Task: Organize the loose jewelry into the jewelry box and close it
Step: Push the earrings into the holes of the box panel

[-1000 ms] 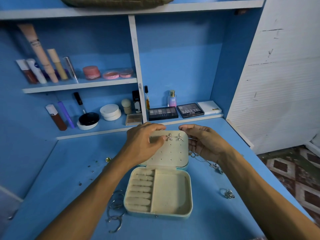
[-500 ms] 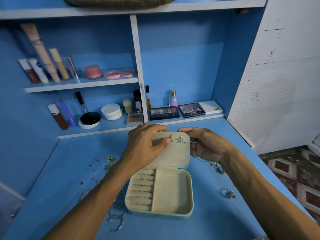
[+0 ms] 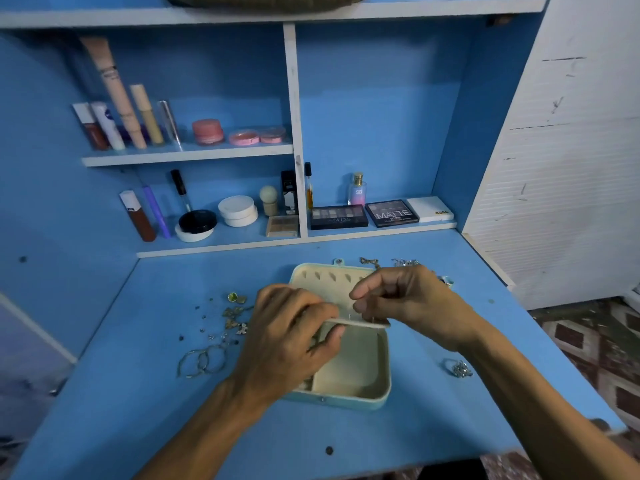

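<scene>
Currently panel [image 3: 360, 323] lies 9-to-3 above open box [image 3: 384, 375]: left hand [image 3: 287, 337] clamped on 9 end, right hand [image 3: 405, 303] pinching 3 end. Loose earrings [image 3: 235, 313] at box's 9, nearer left hand.

One jewelry box [image 3: 349, 370], one left hand [image 3: 287, 341], one right hand [image 3: 408, 303], three pink pots [image 3: 207, 131], two dark makeup boxes [image 3: 338, 217], one perfume bottle [image 3: 357, 190]

I see a blue desk [image 3: 346, 441] backed by shelves. On the upper shelf [image 3: 187, 156], cosmetic tubes [image 3: 117, 95] lean beside a pink jar [image 3: 207, 131]. The lower shelf [image 3: 221, 245] holds a black-lidded jar [image 3: 197, 221], white compacts [image 3: 237, 211], a makeup sponge [image 3: 268, 199], a perfume bottle [image 3: 356, 190] and a palette marked MATTE [image 3: 392, 213].
</scene>
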Demonstrator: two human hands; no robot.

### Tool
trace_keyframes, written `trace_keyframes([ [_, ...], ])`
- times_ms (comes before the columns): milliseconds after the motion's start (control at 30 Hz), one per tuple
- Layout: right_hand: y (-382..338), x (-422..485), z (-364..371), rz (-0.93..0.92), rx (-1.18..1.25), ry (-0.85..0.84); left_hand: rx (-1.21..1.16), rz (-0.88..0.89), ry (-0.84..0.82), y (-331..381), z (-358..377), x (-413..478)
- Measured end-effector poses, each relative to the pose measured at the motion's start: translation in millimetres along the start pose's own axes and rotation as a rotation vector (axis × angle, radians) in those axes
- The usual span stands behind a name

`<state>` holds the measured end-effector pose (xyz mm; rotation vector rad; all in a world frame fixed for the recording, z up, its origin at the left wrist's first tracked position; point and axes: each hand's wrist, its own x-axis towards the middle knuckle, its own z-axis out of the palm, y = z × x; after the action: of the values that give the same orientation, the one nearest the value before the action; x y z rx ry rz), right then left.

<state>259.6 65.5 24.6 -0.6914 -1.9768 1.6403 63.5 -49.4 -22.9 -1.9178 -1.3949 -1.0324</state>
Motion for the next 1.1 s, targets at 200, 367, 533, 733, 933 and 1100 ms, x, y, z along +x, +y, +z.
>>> trace_keyframes([
  [200, -2, -20, 12, -0.047, -0.199, -0.037, 0.046, 0.075, 0.002, 6, -6, -17],
  [367, -3, -24, 17, -0.068, -0.328, 0.002, 0.027, 0.074, -0.005, 5, -2, -21],
  [533, -6, -21, 15, -0.115, -0.581, -0.006, 0.02, 0.076, -0.006, 5, -2, -22],
  [733, -9, -20, 12, -0.122, -0.585, -0.021, 0.009, 0.079, 0.002, 5, 0, -23],
  [933, -5, -20, 15, -0.096, -0.498, -0.007, 0.01, 0.073, 0.003, 5, 1, -21],
  [1100, -3, -20, 18, -0.1, -0.491, -0.005, 0.002, 0.072, 0.0, 5, 0, -21],
])
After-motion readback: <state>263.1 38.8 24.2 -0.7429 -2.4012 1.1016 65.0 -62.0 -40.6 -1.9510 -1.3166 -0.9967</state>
